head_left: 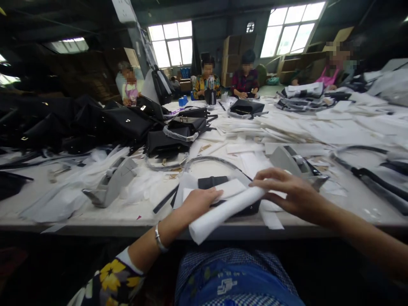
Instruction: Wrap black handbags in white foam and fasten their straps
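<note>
We see the left hand [202,202] come in from the lower left, palm down, the forearm slanting up past a silver bracelet [160,238] and a flowered sleeve [116,276]. Its thumb side lies along a flat white piece [234,189] just behind the white roll [228,212]. The roll covers some of its fingers, so we cannot tell whether that hand is closed on anything. The right hand [283,187] reaches in from the right with a bare forearm, its wrist slightly raised and its fingers bent over the roll's upper end, gripping it there between fingers and thumb.

Under the hands and the roll we can make out only parts of a black bag [251,208]: a dark lower corner, and a wrapped handle [219,160] arching behind. A small black piece [213,182] lies on it, and we cannot tell what that is. The right forearm is cut off by the picture's edge, and the flowered sleeve by the lower edge.

The roll is smooth, plain white and loosely wound. It lies aslant above the table's [318,216] front edge, its near end lower and to the left. We cannot tell whether it is paper or foam.
</note>
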`<action>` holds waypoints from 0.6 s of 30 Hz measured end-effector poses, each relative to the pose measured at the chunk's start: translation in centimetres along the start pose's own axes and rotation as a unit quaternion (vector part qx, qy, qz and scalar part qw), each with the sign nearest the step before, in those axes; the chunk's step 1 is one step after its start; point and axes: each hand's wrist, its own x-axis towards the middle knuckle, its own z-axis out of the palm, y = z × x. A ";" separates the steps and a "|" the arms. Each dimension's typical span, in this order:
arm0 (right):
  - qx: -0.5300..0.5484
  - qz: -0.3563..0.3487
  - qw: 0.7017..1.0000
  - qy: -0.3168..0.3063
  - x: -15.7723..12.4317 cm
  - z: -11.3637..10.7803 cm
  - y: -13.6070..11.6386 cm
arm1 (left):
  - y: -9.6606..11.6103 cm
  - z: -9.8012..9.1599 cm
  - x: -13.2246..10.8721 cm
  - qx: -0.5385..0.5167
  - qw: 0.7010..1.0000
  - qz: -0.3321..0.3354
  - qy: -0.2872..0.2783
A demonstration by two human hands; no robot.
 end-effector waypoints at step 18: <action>-0.116 0.054 0.968 0.214 -3.3 15.9 -5.4 | 0.6 1.1 -1.5 0.118 0.986 0.092 -0.067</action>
